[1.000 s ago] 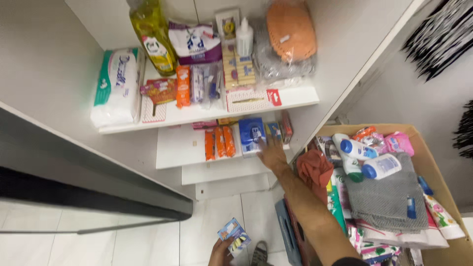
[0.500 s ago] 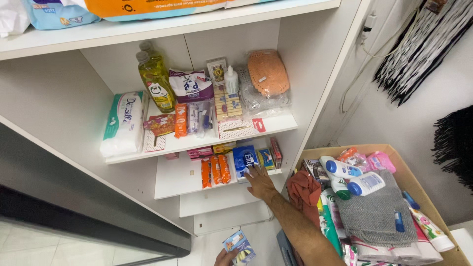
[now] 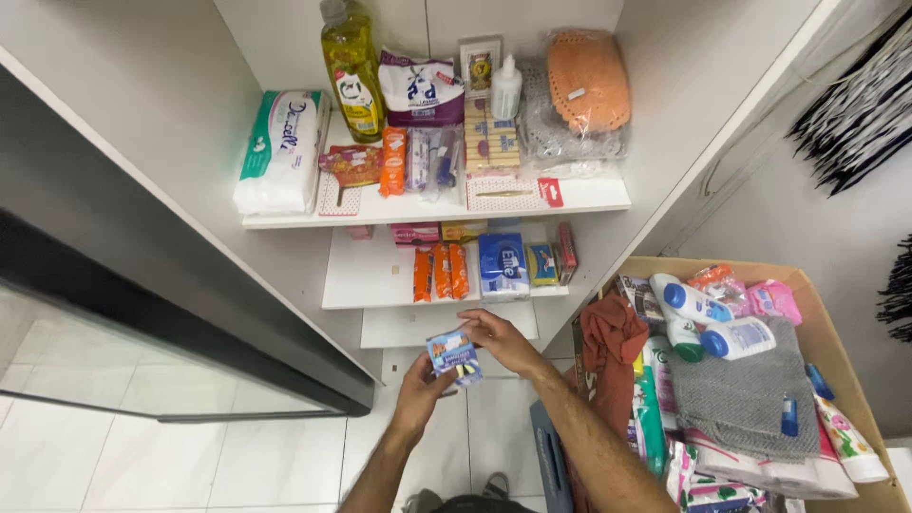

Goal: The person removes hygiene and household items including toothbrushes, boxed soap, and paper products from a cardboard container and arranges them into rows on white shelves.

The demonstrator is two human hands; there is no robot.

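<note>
While several shelves (image 3: 380,285) already carry stocked goods and the box (image 3: 836,313) at right remains full, both the left hand (image 3: 423,385) and right hand (image 3: 499,339) grip one small packet (image 3: 454,356) below the lowest shelf, unplaced.

We see a white upper shelf (image 3: 589,198) bearing a yellow bottle (image 3: 351,66) and tissue pack (image 3: 280,152); the lower shelf (image 3: 366,280) carries orange packets (image 3: 441,271).
</note>
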